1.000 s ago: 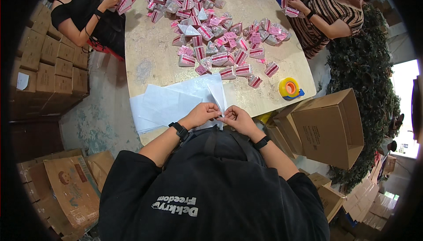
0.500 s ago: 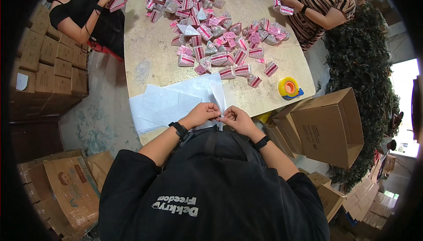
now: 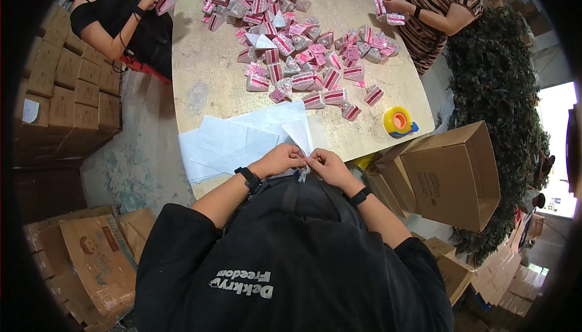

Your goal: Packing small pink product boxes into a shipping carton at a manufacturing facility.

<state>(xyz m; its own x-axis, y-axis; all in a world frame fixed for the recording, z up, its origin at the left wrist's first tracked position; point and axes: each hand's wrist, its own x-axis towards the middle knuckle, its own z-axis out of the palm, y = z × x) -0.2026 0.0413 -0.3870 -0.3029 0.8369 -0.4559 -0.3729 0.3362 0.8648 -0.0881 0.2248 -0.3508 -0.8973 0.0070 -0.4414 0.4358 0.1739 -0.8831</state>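
Close to the table's near edge, my left hand [image 3: 284,158] and my right hand [image 3: 327,165] meet fingertip to fingertip. Both are closed, pinching the lower end of a white folded sheet [image 3: 296,137] that fans out above my fingers to a point. Something pale and crumpled hangs just below the pinch, and I cannot make out what it is. Flat white sheets [image 3: 224,144] lie overlapping on the table to the left of my hands. Beyond them spreads a heap of triangular pink-and-white wrapped pieces [image 3: 284,44], like cake slices.
A yellow tape roll on a blue dispenser [image 3: 397,121] lies on the table [image 3: 200,92] at right. An open carton [image 3: 439,168] stands beside its right edge. Two people work across the table, one at left [image 3: 109,23], one at right [image 3: 445,4]. Stacked cartons [image 3: 66,89] fill the left.
The folded white sheet has tilted left and opened wider, while my hands shifted slightly. The person at right has moved one hand away from the wrapped pieces.
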